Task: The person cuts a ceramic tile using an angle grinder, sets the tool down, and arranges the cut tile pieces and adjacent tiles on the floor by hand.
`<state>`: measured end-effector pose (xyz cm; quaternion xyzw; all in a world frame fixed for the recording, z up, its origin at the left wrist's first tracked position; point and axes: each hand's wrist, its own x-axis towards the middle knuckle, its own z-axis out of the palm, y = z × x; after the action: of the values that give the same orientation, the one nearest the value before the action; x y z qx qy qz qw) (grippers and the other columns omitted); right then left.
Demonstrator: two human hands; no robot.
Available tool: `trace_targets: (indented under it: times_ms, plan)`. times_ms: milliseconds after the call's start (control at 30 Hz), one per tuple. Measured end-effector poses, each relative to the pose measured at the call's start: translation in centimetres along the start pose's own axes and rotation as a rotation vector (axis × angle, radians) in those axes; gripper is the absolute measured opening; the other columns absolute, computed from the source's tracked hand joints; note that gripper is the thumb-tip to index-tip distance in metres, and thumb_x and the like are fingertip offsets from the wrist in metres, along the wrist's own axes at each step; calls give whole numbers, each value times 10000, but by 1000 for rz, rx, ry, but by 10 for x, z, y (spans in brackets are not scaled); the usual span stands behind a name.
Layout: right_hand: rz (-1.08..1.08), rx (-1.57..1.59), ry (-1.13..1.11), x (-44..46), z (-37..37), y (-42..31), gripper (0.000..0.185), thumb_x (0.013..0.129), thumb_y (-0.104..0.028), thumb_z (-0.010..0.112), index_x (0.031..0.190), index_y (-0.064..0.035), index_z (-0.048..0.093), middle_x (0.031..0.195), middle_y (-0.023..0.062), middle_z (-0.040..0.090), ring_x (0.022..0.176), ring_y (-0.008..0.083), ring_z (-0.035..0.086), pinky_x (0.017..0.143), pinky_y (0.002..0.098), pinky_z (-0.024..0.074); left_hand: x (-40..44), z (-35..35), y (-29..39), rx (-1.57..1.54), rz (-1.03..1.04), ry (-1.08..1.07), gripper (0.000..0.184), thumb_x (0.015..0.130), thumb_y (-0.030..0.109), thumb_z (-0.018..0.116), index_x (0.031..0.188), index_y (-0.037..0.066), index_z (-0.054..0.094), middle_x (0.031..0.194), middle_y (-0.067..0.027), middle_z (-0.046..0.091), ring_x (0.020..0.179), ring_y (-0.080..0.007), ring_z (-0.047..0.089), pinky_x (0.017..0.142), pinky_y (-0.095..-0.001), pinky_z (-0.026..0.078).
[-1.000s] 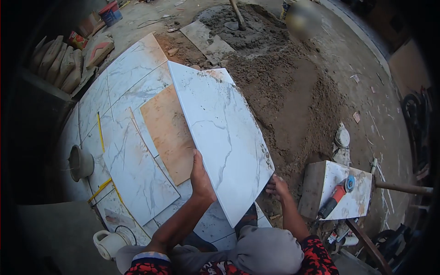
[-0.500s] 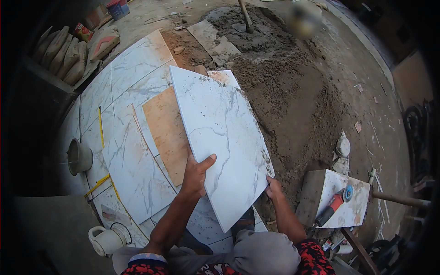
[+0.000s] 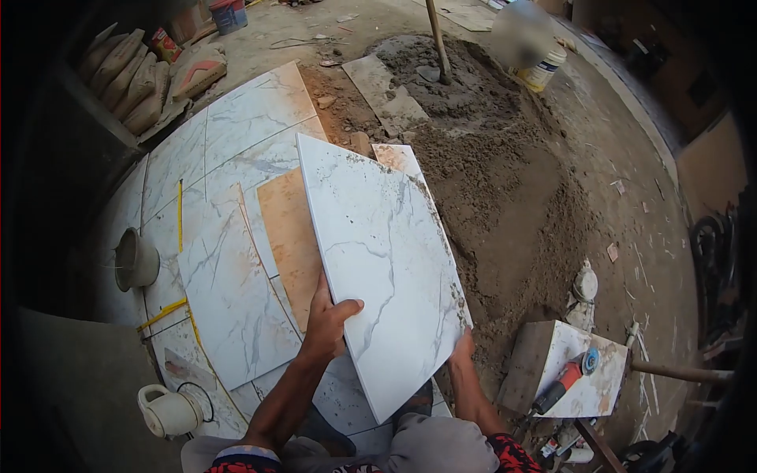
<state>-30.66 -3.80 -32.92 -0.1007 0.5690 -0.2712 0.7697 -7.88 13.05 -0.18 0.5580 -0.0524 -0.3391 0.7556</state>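
Note:
A large white marble-patterned tile (image 3: 386, 268) is held up in front of me, tilted, with mortar specks along its far and right edges. My left hand (image 3: 325, 319) grips its left edge, thumb on the face and fingers hidden behind. At the lower right edge, my right hand (image 3: 463, 347) is closed on the same tile, most of its fingers out of sight beneath. Left of it, another marble-patterned tile (image 3: 233, 292) lies loose on the tiled floor (image 3: 260, 102). A brownish square board or tile (image 3: 288, 236) is partly covered by the held tile.
Wet mortar with a wooden handle (image 3: 438, 43) stands beyond a soil heap (image 3: 520, 197). An angle grinder (image 3: 566, 382) rests on a box-like block (image 3: 607, 370) at right. A bucket (image 3: 136, 260), yellow measuring tape or rule (image 3: 180, 217) and white jug (image 3: 169, 411) are left. Cement bags (image 3: 130, 83) lie behind.
The view has tilted slightly, so the surroundings sit lower in the frame. The tile stays in both hands, its near corner a little lower and further left.

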Motion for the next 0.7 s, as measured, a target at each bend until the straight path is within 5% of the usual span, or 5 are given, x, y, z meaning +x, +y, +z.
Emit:
trace_targets:
  times_ms: [267,700]
  plan:
    - [-305,-430,159,-35,77,-33,739,940,-526,548,1095,196,533,1049,216,631,829,262,647,721,395,539,-2,-51,26,-77,35,125,764,694,10,557,1415,0,304,1205,-192,524,1069,-307,577,883,-404,520]
    - [-469,-545,72,-10,118,4,692,912,-505,617,1011,173,522,1018,227,620,854,236,605,764,386,512,10,-141,20,-130,127,196,791,706,41,565,1437,-24,269,1227,-208,512,1103,-313,566,911,-412,515]
